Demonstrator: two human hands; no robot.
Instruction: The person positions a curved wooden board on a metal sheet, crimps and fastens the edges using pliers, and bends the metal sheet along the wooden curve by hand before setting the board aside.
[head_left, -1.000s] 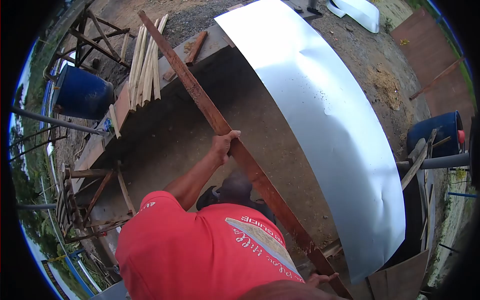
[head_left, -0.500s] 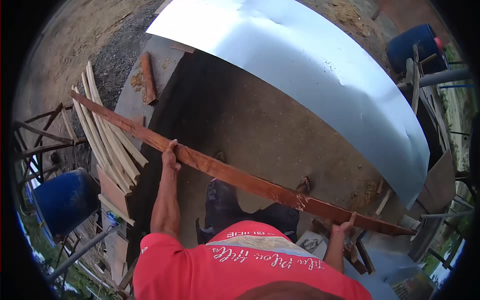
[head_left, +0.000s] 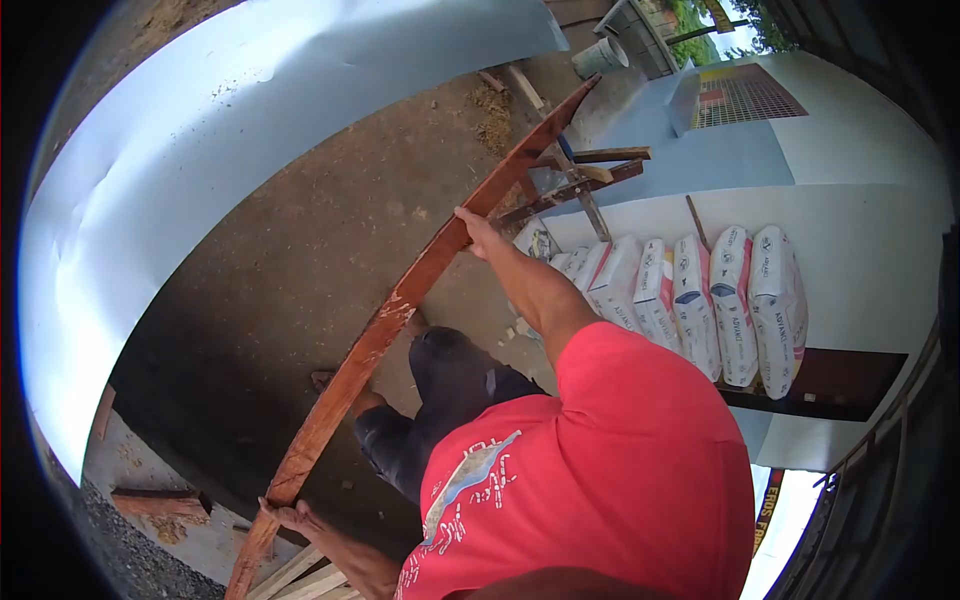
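A long reddish-brown wooden plank runs slantwise across the view, from the bottom left up to the top right. My left hand is closed around its lower part. Farther up, my right hand grips the same plank, fingers over its edge. The plank is held off the ground in front of my body, above my legs. Its lower end runs out of the view.
A large shiny metal sheet curves across the upper left. Several white sacks stand by the wall at right. Short boards lie near the plank's far end, with a bucket beyond. A short wood offcut lies at lower left.
My body and view have turned to the right, bringing the wall and sacks into view. The plank has swung round with me, and both hands keep their hold on it.
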